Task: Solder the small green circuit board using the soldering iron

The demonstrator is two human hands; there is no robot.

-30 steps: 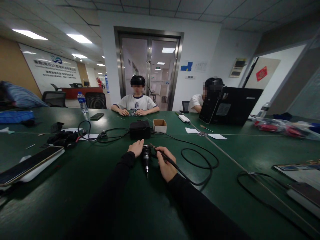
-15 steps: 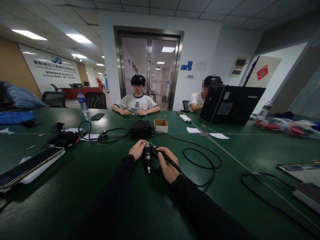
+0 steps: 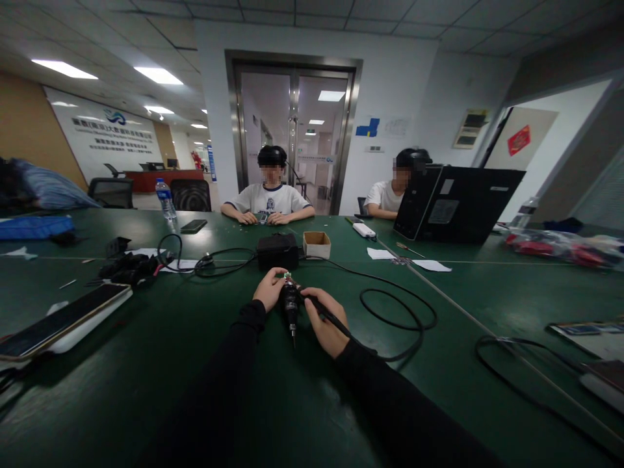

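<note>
A black barrel-shaped tool [image 3: 290, 304] with a metal collar and thin tip lies on the table, its tip pointing towards me. At its far end sits a small green-and-white part [image 3: 287, 277]. My left hand [image 3: 269, 290] is closed at that end, fingers pinching beside the green part; what exactly they grip is partly hidden. From the other side, my right hand [image 3: 327, 320] holds a black pen-like soldering iron [image 3: 325, 313] with a cord trailing back. Its front end reaches the far end of the barrel tool; whether they touch I cannot tell.
Beyond my hands stand a black box [image 3: 277, 251] and a small open carton [image 3: 316, 246]. A black cable [image 3: 390, 291] loops on the right. Left are a large phone-like device [image 3: 68, 318] and black parts [image 3: 129, 266]. Two people sit across, one behind a computer case [image 3: 458, 203].
The view has shifted slightly, so everything sits a little further right. The soldering iron's front end is closer to the barrel tool. Both hands keep their grips.
</note>
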